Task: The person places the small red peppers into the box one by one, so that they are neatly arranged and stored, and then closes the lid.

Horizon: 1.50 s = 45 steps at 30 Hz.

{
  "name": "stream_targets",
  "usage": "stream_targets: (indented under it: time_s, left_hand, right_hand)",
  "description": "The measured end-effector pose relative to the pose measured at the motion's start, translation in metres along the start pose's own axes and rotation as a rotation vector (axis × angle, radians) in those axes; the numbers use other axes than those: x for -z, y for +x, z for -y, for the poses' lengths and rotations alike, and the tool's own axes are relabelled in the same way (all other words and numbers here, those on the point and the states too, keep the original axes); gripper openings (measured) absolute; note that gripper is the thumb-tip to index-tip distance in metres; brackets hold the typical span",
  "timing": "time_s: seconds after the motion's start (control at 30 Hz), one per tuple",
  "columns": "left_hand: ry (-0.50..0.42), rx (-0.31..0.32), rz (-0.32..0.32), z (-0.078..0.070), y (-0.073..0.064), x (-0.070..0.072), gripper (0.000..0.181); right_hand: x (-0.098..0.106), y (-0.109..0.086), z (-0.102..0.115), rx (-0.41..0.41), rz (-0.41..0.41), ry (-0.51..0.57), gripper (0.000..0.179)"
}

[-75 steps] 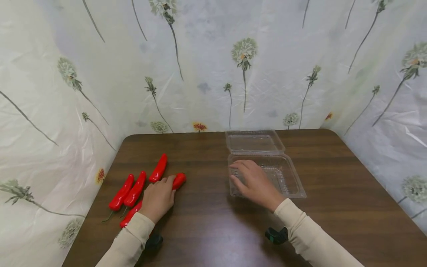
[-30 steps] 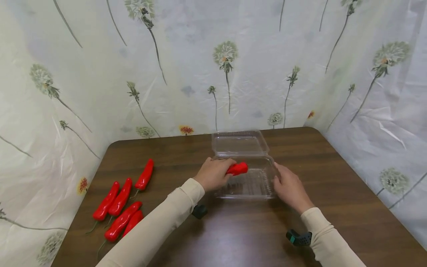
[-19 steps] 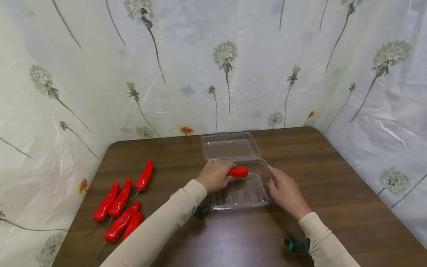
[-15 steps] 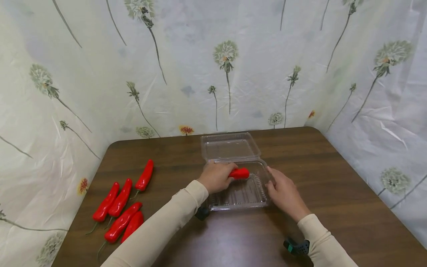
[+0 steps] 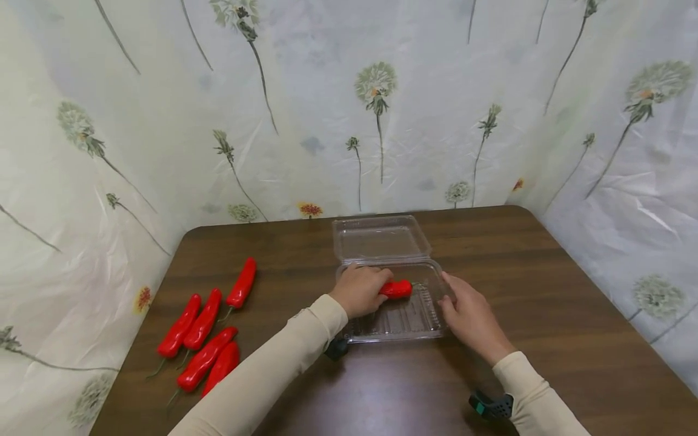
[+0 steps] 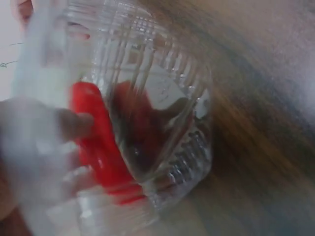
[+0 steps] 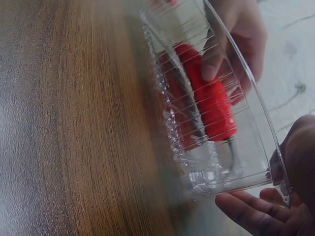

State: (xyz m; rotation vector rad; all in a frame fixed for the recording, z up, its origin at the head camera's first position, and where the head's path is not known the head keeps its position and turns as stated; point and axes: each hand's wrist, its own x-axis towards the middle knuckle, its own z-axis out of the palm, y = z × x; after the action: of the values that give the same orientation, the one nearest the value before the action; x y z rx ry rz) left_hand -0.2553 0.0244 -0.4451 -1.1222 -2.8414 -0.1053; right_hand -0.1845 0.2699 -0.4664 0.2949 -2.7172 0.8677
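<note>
A red chili pepper (image 5: 397, 289) with a thin green stem lies low inside the clear plastic clamshell box (image 5: 414, 330). My left hand (image 5: 361, 290) grips it from above, thumb and fingers round its body. Through the clear wall, the left wrist view shows the pepper (image 6: 101, 137) near the box floor. On the right side of the box, my right hand (image 5: 470, 315) pinches the rim, with fingers (image 7: 256, 211) beneath the edge in the right wrist view. The hinged lid (image 5: 382, 237) lies folded back behind the box.
Several more red chili peppers (image 5: 200, 321) lie on the left of the brown wooden table (image 5: 382, 393), two of them close by the left sleeve (image 5: 272, 363). A flower-printed sheet (image 5: 305, 109) hangs behind and around the table.
My left hand has carried the pepper from the left group into the box and lowered it. My right hand has taken the box's right rim, and the box has shifted left and nearer.
</note>
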Motion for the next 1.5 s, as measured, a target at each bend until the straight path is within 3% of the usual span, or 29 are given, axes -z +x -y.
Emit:
stream_targets:
  time_s: [0.13,0.27,0.47,0.63,0.8,1.0,1.13,1.27,1.37,1.5]
  left_hand:
    - [-0.06,0.016,0.003,0.004,-0.008,0.006,0.043]
    - [-0.194,0.052,-0.038,0.023,-0.029,0.023,0.048]
    - [-0.375,0.165,-0.156,0.076,-0.076,0.058,0.047]
    - [-0.39,0.333,-0.125,0.125,-0.117,0.071,0.053]
    - [-0.305,0.496,-0.047,0.159,-0.145,0.063,0.061]
    - [-0.205,0.605,0.022,0.183,-0.164,0.029,0.07]
    - [-0.14,0.622,0.033,0.185,-0.165,0.013,0.07]
    - [-0.114,0.606,0.008,0.183,-0.165,0.007,0.066]
    - [-0.156,0.6,-0.021,0.183,-0.165,0.003,0.061]
    - [-0.285,0.599,-0.046,0.182,-0.166,0.003,0.058]
  right_hand:
    - [0.001,-0.001,0.001,-0.022,0.023,0.003,0.053]
    - [0.0,-0.001,0.002,-0.03,0.042,0.005,0.054]
    - [0.0,0.001,0.001,-0.02,0.04,-0.002,0.054]
    - [0.002,0.001,0.001,-0.024,0.055,0.024,0.053]
    - [0.002,0.003,0.001,-0.005,0.035,-0.003,0.054]
    - [-0.002,0.004,0.003,-0.006,0.033,-0.018,0.055]
    - [-0.004,0.002,0.002,-0.026,0.055,-0.002,0.054]
    - [-0.004,0.0,0.001,-0.046,0.075,0.007,0.055]
    - [-0.003,0.0,0.001,-0.056,0.084,0.016,0.054]
    - [-0.002,0.001,0.002,-0.061,0.091,0.024,0.053]
